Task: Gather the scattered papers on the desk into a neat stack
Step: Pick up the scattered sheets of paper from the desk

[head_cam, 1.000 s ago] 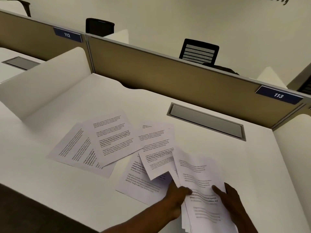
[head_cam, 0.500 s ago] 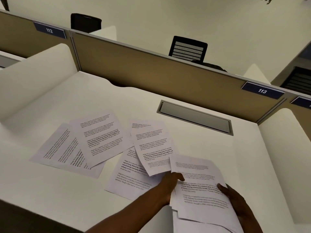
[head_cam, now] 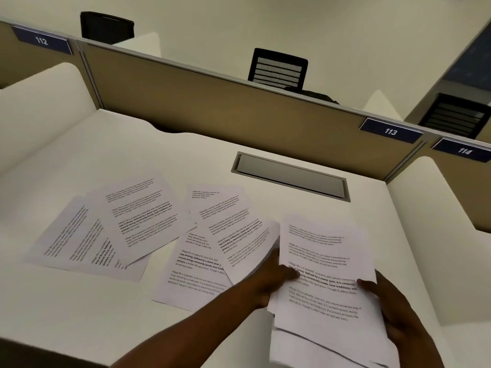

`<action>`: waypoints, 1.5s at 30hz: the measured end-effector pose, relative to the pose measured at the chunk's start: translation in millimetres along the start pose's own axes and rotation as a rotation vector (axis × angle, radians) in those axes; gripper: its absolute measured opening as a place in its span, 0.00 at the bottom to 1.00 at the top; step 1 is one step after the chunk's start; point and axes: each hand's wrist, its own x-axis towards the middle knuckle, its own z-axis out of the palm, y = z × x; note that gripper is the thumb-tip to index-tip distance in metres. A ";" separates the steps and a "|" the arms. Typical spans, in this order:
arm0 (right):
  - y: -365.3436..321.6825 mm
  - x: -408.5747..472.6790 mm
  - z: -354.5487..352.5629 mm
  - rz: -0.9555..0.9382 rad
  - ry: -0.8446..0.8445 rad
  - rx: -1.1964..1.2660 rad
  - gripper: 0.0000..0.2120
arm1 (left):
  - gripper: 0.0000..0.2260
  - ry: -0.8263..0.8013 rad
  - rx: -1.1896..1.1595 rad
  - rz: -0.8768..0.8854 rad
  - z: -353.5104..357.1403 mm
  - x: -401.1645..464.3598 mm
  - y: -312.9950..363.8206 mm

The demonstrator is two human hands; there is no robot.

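Observation:
A loose stack of printed sheets [head_cam: 321, 264] is held at the front right of the white desk [head_cam: 186, 150]. My left hand [head_cam: 268, 282] grips its left edge, thumb on the top page. At the stack's right edge my right hand [head_cam: 393, 314] clamps the sheets. Lower pages of the stack [head_cam: 318, 349] fan out unevenly. Several loose sheets lie flat to the left: two overlapping by my left hand [head_cam: 225, 224] [head_cam: 191, 274], and further left one page [head_cam: 140, 213] on top of others [head_cam: 77, 240].
A grey cable-port flap [head_cam: 291, 176] is set into the desk behind the papers. A tan partition [head_cam: 225, 112] with labels 112, 113 and 114 closes the back. White side dividers [head_cam: 34, 110] [head_cam: 438, 208] flank the desk. Black chairs [head_cam: 277, 69] stand beyond.
The stack in both hands has been raised and turned more upright, with my left thumb sliding onto its top page. The head view shifted slightly right; the loose sheets have not moved.

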 end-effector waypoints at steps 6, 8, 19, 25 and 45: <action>-30.5 -0.3 8.8 -0.279 0.070 -0.080 0.20 | 0.30 0.121 0.245 0.129 -4.4 10.8 29.2; -41.3 1.2 19.1 -0.350 0.069 -0.084 0.21 | 0.28 0.126 0.295 0.180 -6.4 9.9 36.5; -58.1 69.1 137.7 -0.431 -0.123 -0.211 0.22 | 0.17 0.639 0.241 0.394 -71.7 13.3 42.5; -31.3 111.5 191.5 -0.287 -0.085 -0.457 0.15 | 0.14 0.755 0.189 0.222 -110.6 16.2 26.3; 0.7 127.0 220.3 -0.376 -0.107 -1.293 0.37 | 0.24 0.845 0.002 0.150 -123.8 24.2 19.1</action>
